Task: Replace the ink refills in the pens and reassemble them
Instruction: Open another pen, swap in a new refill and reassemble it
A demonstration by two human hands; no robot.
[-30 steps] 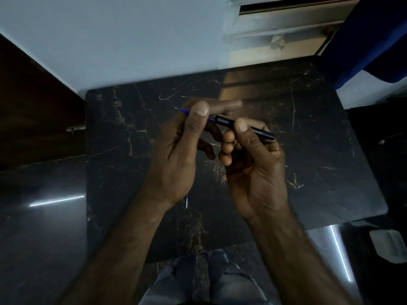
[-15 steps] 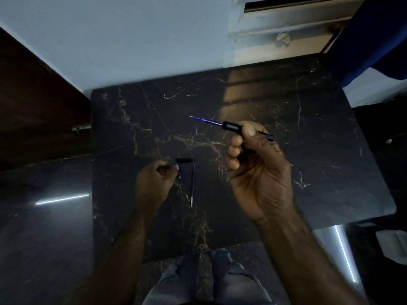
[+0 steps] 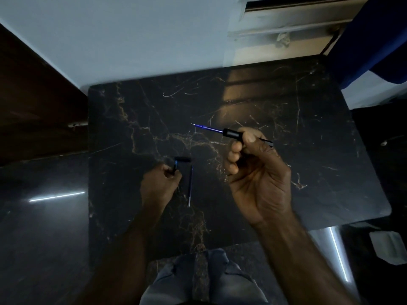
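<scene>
Black pen barrel (image 3: 233,134), short and cylindrical at its front end, narrowing to a thin dark rear that pokes out past the thumb. Blue refill (image 3: 208,128) seated in it, jutting out to the upper left and ending in a fine silvery tip. Held in the air above the dark, gold-veined marble tabletop (image 3: 286,111), tilted slightly, tip end higher in the frame.

Second refill (image 3: 190,186) lying loose on the tabletop, slim, bluish, running almost straight toward the viewer, just right of the left hand. Small black pen piece (image 3: 182,159) lying crosswise at that refill's far end, blurred, exact shape unclear.

Right hand (image 3: 257,172) raised, palm side turned up, fingers curled around the barrel, thumb pressed on top: clenched on the pen barrel. Forearm coming in from the lower right.

Left hand (image 3: 159,183) low, near or on the tabletop, knuckles up, fingertips pinched on a small dark part with a blue glint (image 3: 175,167); too blurred to say exactly what. Forearm stretching in from the lower left.
</scene>
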